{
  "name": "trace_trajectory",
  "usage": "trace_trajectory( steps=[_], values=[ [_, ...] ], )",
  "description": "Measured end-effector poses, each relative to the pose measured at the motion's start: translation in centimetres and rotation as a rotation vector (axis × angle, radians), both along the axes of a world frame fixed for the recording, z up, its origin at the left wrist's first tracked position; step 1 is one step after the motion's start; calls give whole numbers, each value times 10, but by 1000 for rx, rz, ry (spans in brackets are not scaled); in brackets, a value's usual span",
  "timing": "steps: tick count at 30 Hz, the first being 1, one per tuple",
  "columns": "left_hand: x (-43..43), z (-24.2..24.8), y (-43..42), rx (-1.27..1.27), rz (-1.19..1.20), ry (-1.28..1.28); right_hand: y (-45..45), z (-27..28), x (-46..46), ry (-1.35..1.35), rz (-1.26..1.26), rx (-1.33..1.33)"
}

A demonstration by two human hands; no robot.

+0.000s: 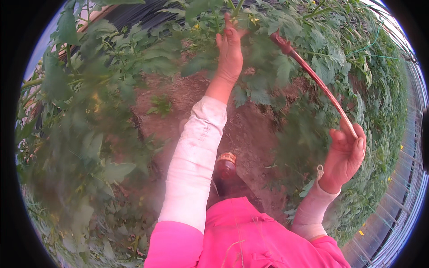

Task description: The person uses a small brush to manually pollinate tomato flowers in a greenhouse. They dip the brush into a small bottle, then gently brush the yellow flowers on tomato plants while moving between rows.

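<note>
My left hand [230, 50] reaches up among tomato foliage at the top centre, its fingers beside a green stem [238, 8] and a small yellow flower [253, 19]. Whether the fingers hold the stem cannot be told. On the right, my right hand [345, 154] grips the lower end of a thin wooden stick [323, 87]. The stick slants up to the left, and its far end is wrapped in dark red material [281, 42]. That wrapped tip is near the leaves, to the right of my left hand.
Dense tomato plants [378, 110] stand on both sides of a bare soil path [254, 134]. Green twine [383, 57] crosses the plants at the upper right. Black plastic sheeting [147, 15] lies at the top. A shoe [226, 164] is on the path.
</note>
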State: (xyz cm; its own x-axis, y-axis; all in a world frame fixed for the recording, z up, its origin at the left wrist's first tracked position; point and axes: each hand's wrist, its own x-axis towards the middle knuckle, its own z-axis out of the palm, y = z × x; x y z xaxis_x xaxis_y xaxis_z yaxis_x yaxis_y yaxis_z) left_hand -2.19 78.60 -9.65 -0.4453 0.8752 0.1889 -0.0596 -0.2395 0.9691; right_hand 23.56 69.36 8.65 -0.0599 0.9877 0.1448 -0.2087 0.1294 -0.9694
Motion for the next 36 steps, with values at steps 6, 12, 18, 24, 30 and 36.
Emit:
trace_trajectory(
  steps=[6,12,18,24,30,36],
  values=[
    [-3,-6,-1,74,0,-237,7,-6,-14,-59,-79,0],
    [0,-4,-5,39,127,-266,9,-3,-24,-30,-42,34],
    [-3,-2,-8,-33,139,190,4,1,-22,-42,-54,53],
    [-12,-8,0,-98,57,583,-1,1,-19,-38,-43,39],
    [-11,-7,-5,-37,96,717,-4,-1,-20,-41,-58,30],
    [-10,-6,-12,-18,152,768,0,-3,-33,-37,-66,17]
  ],
)
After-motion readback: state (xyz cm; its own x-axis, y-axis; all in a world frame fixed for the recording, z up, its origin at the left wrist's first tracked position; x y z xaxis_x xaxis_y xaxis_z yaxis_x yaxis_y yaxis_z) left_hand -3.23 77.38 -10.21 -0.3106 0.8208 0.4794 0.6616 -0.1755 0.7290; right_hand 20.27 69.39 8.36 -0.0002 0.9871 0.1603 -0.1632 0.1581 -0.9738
